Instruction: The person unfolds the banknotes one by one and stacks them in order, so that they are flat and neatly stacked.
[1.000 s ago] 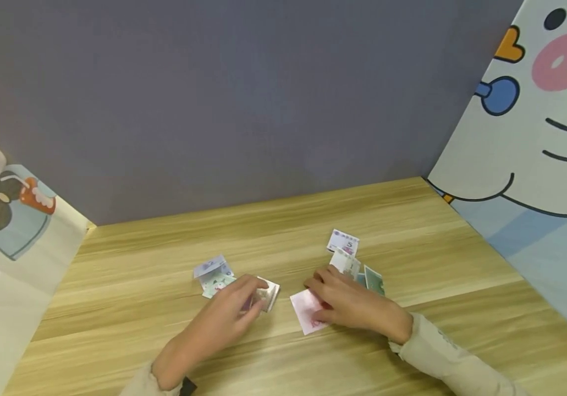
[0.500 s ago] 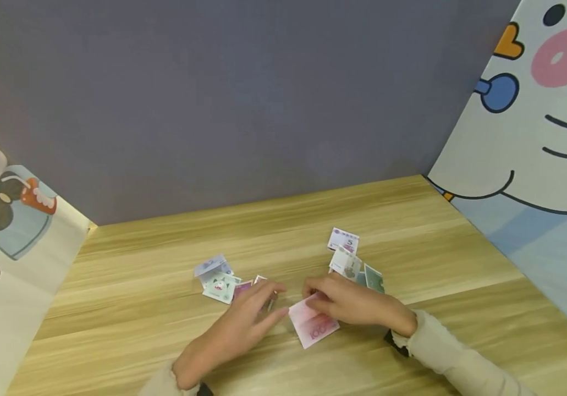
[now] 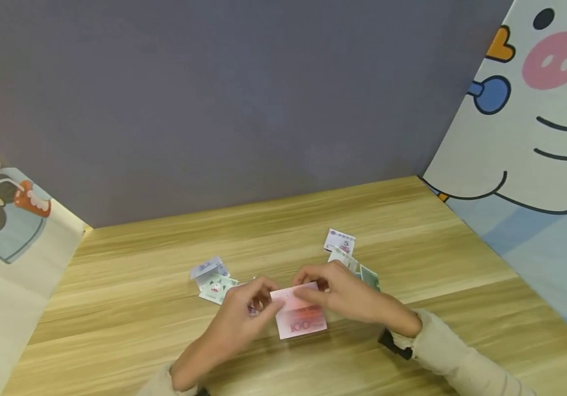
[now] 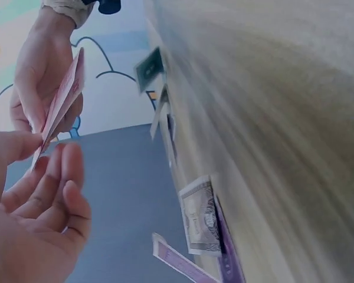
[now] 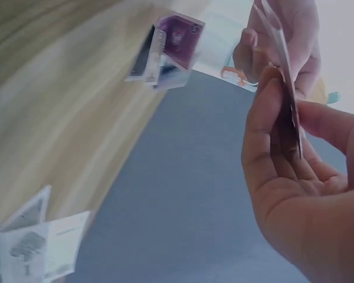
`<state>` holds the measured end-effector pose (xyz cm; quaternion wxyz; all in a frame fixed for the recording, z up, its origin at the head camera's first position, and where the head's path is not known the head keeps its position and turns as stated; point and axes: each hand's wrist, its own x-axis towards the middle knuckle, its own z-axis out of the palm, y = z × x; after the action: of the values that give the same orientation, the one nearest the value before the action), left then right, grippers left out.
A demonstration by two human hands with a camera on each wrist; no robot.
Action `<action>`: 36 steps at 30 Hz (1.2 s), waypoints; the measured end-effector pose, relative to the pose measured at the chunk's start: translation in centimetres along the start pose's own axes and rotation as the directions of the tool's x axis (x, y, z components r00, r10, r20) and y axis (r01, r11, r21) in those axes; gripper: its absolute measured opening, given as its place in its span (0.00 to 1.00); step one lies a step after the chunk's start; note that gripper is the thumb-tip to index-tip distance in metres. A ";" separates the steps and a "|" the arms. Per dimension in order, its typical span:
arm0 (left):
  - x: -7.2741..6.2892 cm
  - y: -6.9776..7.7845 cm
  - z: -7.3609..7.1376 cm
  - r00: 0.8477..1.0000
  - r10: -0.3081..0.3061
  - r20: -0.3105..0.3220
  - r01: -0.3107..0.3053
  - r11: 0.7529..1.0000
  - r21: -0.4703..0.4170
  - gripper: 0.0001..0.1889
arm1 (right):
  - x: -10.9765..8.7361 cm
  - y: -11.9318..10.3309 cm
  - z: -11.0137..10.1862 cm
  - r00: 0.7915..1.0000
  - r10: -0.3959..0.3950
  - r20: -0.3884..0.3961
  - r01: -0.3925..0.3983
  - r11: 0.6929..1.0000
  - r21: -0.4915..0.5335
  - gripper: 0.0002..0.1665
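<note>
A pink banknote (image 3: 303, 322) marked 100 is held up between both hands over the table, its printed face towards me. My left hand (image 3: 238, 316) pinches its upper left corner between thumb and fingers. At the top right, my right hand (image 3: 350, 294) pinches it with the thumb in front and curled fingers behind. Seen edge-on in the left wrist view, the pink banknote (image 4: 64, 97) looks folded into layers. Behind my left hand, a brownish banknote (image 4: 199, 218) lies against a purple banknote (image 4: 230, 256); both are mostly hidden in the head view.
Left on the wooden table (image 3: 130, 330) lie a bluish banknote (image 3: 210, 268) and a green banknote (image 3: 216, 287). Beyond my right hand are a violet banknote (image 3: 339, 240) marked 5, a pale banknote (image 3: 341, 257) and a dark green banknote (image 3: 369, 276). A grey panel (image 3: 243, 110) rises behind.
The pink banknote has come off the table, moved left and turned straighter in my right hand. My left hand has left the brownish banknote and now pinches the pink one.
</note>
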<state>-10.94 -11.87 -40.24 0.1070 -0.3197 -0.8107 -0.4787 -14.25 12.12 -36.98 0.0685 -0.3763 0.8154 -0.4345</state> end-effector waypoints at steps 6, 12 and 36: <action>0.1 0.6 -0.4 0.996 0.054 -0.073 -0.059 0.996 -0.069 0.06 | -0.1 -0.8 -0.1 0.999 -0.031 -0.045 0.032 0.999 0.013 0.06; 0.5 0.8 -0.9 0.997 0.038 -0.071 -0.049 0.986 -0.159 0.04 | -0.1 -1.0 -0.4 0.997 -0.047 -0.059 0.050 0.998 0.039 0.07; 0.4 1.3 -2.2 0.909 0.261 -0.326 -0.293 0.955 -0.053 0.15 | -1.0 -2.0 -0.9 0.996 -0.065 0.054 0.038 0.913 0.407 0.17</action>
<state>-10.74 -13.17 -37.99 0.2860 -0.3558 -0.7043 -0.5437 -12.84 12.68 -35.05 0.1607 -0.3896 0.6947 -0.5829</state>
